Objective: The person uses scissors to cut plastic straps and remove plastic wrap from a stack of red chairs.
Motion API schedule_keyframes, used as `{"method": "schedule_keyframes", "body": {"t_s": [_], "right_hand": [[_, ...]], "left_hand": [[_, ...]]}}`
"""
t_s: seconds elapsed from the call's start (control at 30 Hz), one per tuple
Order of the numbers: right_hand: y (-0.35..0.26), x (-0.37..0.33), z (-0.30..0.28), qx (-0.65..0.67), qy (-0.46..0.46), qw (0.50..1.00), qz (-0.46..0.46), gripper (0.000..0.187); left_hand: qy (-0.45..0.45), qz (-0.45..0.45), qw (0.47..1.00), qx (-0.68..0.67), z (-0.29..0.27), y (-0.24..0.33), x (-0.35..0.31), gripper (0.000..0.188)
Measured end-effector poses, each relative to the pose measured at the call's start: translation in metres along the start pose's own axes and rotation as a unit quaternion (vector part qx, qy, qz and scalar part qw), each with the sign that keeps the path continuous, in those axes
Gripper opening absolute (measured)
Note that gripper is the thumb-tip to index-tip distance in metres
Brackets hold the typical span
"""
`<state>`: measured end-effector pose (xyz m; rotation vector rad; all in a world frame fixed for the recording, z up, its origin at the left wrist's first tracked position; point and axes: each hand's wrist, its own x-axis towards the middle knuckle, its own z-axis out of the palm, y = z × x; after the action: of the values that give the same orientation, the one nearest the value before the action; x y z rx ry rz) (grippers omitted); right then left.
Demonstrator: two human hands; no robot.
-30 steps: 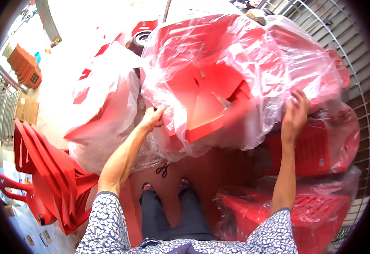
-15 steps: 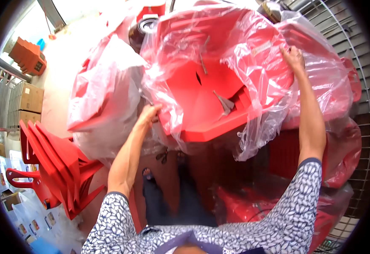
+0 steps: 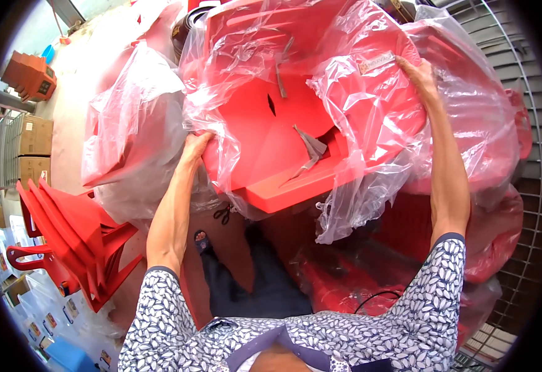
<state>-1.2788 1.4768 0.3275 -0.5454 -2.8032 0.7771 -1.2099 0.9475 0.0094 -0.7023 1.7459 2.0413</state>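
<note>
A large red plastic chair (image 3: 277, 130), partly wrapped in a torn clear plastic bag (image 3: 364, 87), is in front of me. At its left side, my left hand (image 3: 196, 146) is closed around the chair's edge, with the fingers mostly hidden beneath. On the far right side, my right hand (image 3: 421, 77) grips the other edge through the film, thumb on top. A grey torn strip (image 3: 311, 149) lies on the red seat, near a dark slit. Loose film hangs from the front edge.
Bagged red chairs stand left (image 3: 137, 118) and right (image 3: 463, 105). A stack of red chairs (image 3: 75, 235) is at lower left, near clear boxes and cartons (image 3: 35, 136). Scissors (image 3: 222, 214) lie by my feet. A wire rack (image 3: 531, 155) runs along the right.
The red chair and both hands have shifted slightly left in view. The chair appears a little more tilted, and both hands keep their hold.
</note>
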Motion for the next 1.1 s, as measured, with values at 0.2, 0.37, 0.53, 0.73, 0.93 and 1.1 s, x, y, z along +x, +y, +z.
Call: {"method": "schedule_keyframes", "body": {"t_s": [0.2, 0.37, 0.53, 0.73, 0.93, 1.1], "right_hand": [[-0.029, -0.006, 0.003, 0.015, 0.025, 0.999, -0.018, 0.050], [-0.025, -0.020, -0.007, 0.032, 0.020, 0.999, -0.023, 0.046], [-0.028, -0.025, -0.008, 0.089, -0.018, 0.995, -0.032, 0.040], [-0.034, 0.014, -0.079, 0.064, -0.044, 0.993, -0.089, 0.040], [-0.127, 0.032, -0.068, -0.040, -0.018, 0.989, -0.143, 0.057], [-0.078, 0.026, -0.029, 0.024, -0.059, 0.993, -0.100, 0.063]], "left_hand": [[-0.005, 0.039, 0.999, 0.008, -0.026, -0.008, 0.026, 0.064], [-0.038, 0.008, 0.999, -0.007, -0.006, -0.009, -0.005, 0.060], [0.002, -0.040, 0.989, 0.144, 0.001, 0.035, -0.065, 0.057], [-0.037, 0.054, 0.996, -0.060, 0.002, 0.024, -0.102, 0.055], [0.076, 0.053, 0.994, 0.062, -0.033, 0.047, -0.097, 0.063], [0.051, -0.001, 0.995, 0.083, -0.033, -0.004, -0.084, 0.068]]}}
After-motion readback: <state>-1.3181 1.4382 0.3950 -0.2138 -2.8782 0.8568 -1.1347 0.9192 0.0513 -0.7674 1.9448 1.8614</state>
